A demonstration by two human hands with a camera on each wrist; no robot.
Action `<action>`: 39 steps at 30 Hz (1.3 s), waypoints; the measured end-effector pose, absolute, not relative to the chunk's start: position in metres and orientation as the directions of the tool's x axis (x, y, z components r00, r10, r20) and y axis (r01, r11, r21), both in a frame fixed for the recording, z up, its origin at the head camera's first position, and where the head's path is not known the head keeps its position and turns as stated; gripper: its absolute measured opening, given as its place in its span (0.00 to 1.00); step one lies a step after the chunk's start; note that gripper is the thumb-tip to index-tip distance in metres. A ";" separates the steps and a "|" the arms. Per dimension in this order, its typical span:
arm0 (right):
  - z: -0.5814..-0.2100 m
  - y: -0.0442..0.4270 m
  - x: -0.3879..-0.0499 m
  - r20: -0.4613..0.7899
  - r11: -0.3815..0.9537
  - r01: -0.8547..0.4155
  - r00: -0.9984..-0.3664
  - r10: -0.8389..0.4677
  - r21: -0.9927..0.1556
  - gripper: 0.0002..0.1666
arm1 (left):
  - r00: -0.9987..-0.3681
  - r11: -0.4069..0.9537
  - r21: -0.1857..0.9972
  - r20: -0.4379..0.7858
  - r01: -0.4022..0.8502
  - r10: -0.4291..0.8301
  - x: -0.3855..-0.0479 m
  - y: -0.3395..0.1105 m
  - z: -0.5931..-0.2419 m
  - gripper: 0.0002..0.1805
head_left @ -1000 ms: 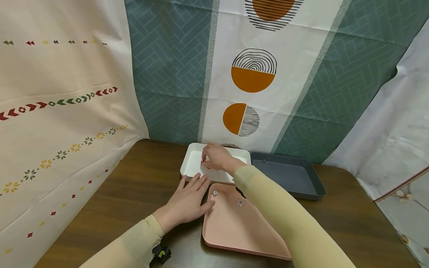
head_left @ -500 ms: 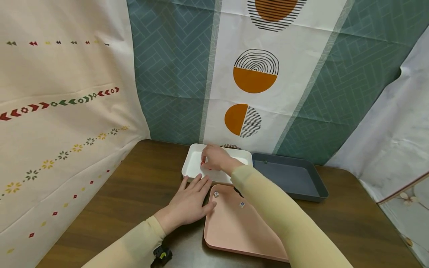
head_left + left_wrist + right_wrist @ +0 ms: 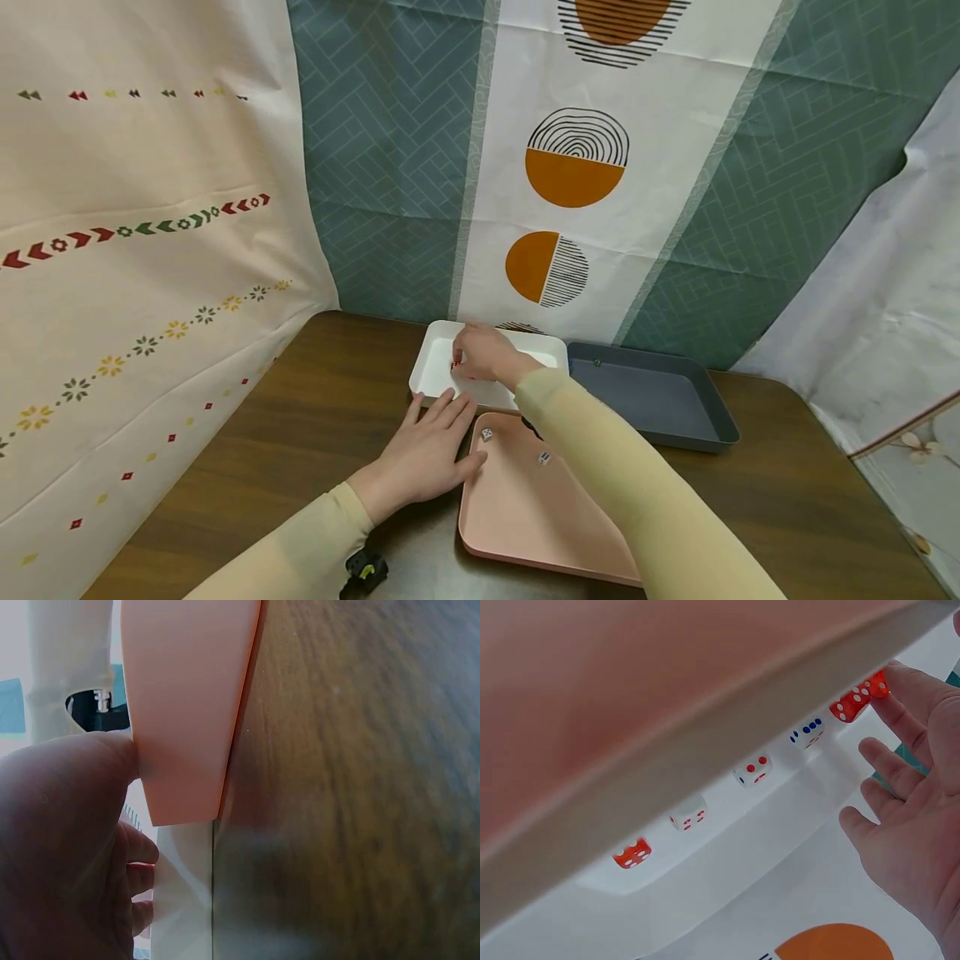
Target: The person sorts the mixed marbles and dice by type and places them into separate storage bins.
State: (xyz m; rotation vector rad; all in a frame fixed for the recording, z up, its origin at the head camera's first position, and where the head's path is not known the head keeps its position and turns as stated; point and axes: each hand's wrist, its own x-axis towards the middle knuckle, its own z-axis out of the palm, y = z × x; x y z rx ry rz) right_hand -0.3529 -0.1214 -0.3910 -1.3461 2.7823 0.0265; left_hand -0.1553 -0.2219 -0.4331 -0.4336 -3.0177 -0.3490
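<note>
Inside the white tray [image 3: 432, 360], my right hand [image 3: 483, 352] pinches a red die [image 3: 878, 684] between thumb and index finger. It is right beside another red die [image 3: 847, 706] at the end of a row. Along that row in the right wrist view lie a white die [image 3: 808, 733], a second white die [image 3: 752, 771], a third [image 3: 689, 815] and a red one [image 3: 632, 853]. My left hand [image 3: 420, 458] is spread flat, fingertips at the white tray's near wall, thumb on the pink tray's [image 3: 540, 533] edge.
Two white dice lie in the pink tray, one near its corner [image 3: 487, 434] and one further right [image 3: 543, 457]. A dark grey tray [image 3: 652, 404] stands right of the white one, with a small dark die [image 3: 597, 362] at its back. Patterned cloth [image 3: 390, 167] hangs behind the wooden table [image 3: 300, 442].
The head view has shifted slightly. Both hands stay almost in place. A red patch seen under the right thumb a second ago is now hidden.
</note>
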 end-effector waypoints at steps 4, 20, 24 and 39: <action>-0.390 -0.118 -0.354 -0.061 0.614 -0.789 -0.614 -0.787 0.020 0.08 | -0.954 0.931 0.213 0.111 0.296 0.278 -0.156 -0.219 -0.432 0.44; -0.382 -0.104 -0.354 -0.068 0.645 -0.764 -0.644 -0.762 0.011 0.15 | -0.952 0.931 0.208 0.113 0.301 0.283 -0.157 -0.214 -0.431 0.44; -0.373 -0.096 -0.351 -0.044 0.648 -0.762 -0.647 -0.761 -0.012 0.19 | -0.953 0.932 0.207 0.116 0.298 0.279 -0.157 -0.215 -0.431 0.44; -0.366 -0.045 -0.344 0.005 0.626 -0.775 -0.629 -0.778 -0.080 0.28 | -0.958 0.934 0.217 0.100 0.283 0.267 -0.155 -0.221 -0.430 0.43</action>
